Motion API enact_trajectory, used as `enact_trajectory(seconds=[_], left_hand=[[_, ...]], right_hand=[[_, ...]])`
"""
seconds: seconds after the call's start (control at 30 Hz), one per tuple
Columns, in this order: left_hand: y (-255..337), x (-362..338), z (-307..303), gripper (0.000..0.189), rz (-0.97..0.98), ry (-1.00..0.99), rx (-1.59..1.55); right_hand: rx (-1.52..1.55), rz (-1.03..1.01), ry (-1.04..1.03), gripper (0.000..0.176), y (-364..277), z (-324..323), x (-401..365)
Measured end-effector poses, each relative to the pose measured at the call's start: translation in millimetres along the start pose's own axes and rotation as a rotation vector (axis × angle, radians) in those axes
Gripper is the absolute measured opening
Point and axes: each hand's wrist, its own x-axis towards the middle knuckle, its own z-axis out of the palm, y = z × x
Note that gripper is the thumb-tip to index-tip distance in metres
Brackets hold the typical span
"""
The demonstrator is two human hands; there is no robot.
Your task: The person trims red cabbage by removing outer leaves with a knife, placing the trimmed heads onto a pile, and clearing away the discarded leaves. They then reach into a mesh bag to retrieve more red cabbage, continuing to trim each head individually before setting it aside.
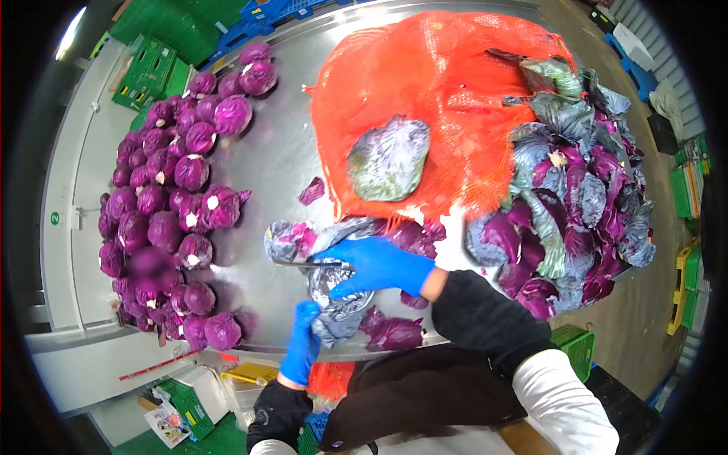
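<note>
Metal tabletop (pixel 277 144): right fingers (pixel 341 249) parted, knife (pixel 290 264) between; left fingers (pixel 306 310) curled.

Two gloved hands (pixel 387 264) (pixel 303 343), one knife (pixel 307 265), dozens of purple cabbages (pixel 164 230).

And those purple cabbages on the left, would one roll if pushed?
The purple cabbages would probably roll, being nearly round, though close-packed neighbours might stop inner ones. They'd likely feel stiff, since their leaves wrap tightly.

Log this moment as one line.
right blue-gloved hand: on grey leafy cabbage, thin metal blade alongside; left blue-gloved hand: at cabbage's edge; round purple cabbages: grouped left; red mesh sack: beyond hands
</note>
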Motion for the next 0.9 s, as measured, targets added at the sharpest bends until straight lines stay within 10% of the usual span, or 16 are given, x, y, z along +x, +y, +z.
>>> enact_trajectory(seconds=[0.1, 0.17, 0.27, 0.33, 0.5, 0.6, 0.9], left_hand=[[-5, -10, -17, 0.033, -0.383, 0.066, 0.233], [7, -22, -13, 0.048, 0.466, 0.365, 1.101], [43, -16, -2, 0.071, 0.766, 0.099, 1.068], [37, 1, 2, 0.079, 0.738, 0.000, 1.097], [24, 18, -4, 0.100, 0.492, -0.093, 0.887], [5, 26, -11, 0.099, 0.458, -0.094, 0.671], [0, 25, -17, 0.101, 0.370, -0.128, 0.405]], right_hand=[[-0.067, 0.065, -0.387, 0.066, 11, 47, 17], [-0.067, 0.196, -0.341, 0.065, 4, 65, 26], [0.027, 0.255, -0.197, 0.051, 9, 84, 25], [0.267, 0.250, 0.131, 0.032, 0, 86, 16], [-0.273, 0.201, 0.631, 0.029, -2, 86, -49], [0.079, 0.569, 0.394, 0.024, -33, 104, -86], [0.034, 0.675, 0.136, 0.022, -36, 135, -100]])
